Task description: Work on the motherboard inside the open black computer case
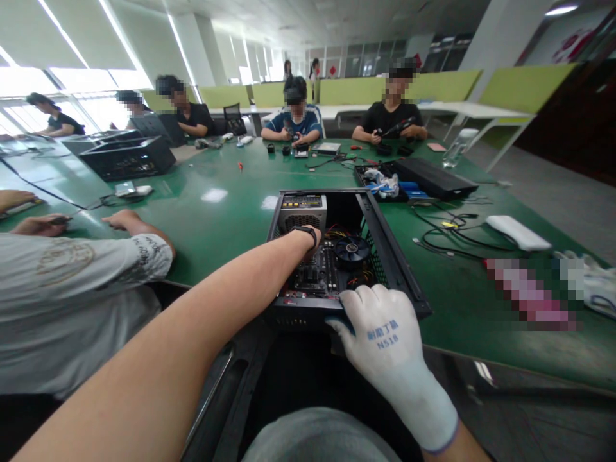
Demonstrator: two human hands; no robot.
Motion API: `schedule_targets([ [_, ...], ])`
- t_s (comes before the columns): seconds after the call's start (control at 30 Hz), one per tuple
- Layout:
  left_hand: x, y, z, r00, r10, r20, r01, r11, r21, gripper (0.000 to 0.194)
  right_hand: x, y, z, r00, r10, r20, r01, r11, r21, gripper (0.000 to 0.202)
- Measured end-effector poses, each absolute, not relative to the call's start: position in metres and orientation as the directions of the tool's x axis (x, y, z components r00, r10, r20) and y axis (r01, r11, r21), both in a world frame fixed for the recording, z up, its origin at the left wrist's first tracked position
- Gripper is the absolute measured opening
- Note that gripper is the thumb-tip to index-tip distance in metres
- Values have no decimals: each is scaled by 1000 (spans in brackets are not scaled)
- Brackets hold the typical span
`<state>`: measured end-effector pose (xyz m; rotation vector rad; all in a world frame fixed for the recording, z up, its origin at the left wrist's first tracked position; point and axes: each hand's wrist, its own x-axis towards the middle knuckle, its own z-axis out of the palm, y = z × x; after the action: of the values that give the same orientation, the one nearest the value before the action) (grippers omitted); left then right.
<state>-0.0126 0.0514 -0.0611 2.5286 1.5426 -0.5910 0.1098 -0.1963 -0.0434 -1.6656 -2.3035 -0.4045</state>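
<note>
An open black computer case [394, 273] lies in front of me at the table's edge, its inside facing up. My left hand [314, 239], bare and with a black band at the wrist, reaches inside beside the grey power supply [308, 215]; its fingers are hidden. Just right of it sits a round black cooling fan [351, 250] above the motherboard [310, 273], with thin coloured wires around. My right hand [378, 314], in a white glove, grips the near edge of the case, its fingers over the rim and the thumb outside.
Cables [447, 224], a white box-like object [517, 232] and white gloves [594, 282] lie to the right. Behind the case is a black tray of tools [380, 183]. A person's arm [144, 240] rests close on the left. Another computer case [128, 157] stands farther left; people sit opposite.
</note>
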Motion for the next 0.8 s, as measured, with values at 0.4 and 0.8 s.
schedule_targets([
  [0.4, -9, 47, -56, 334, 789, -516, 802, -526, -285, 72, 109, -196, -45, -305, 874, 379, 951, 301, 69, 26],
  [0.8, -11, 40, -49, 350, 793, -499, 822, -515, -242, 66, 109, -198, -42, -309, 878, 366, 950, 301, 80, 25],
])
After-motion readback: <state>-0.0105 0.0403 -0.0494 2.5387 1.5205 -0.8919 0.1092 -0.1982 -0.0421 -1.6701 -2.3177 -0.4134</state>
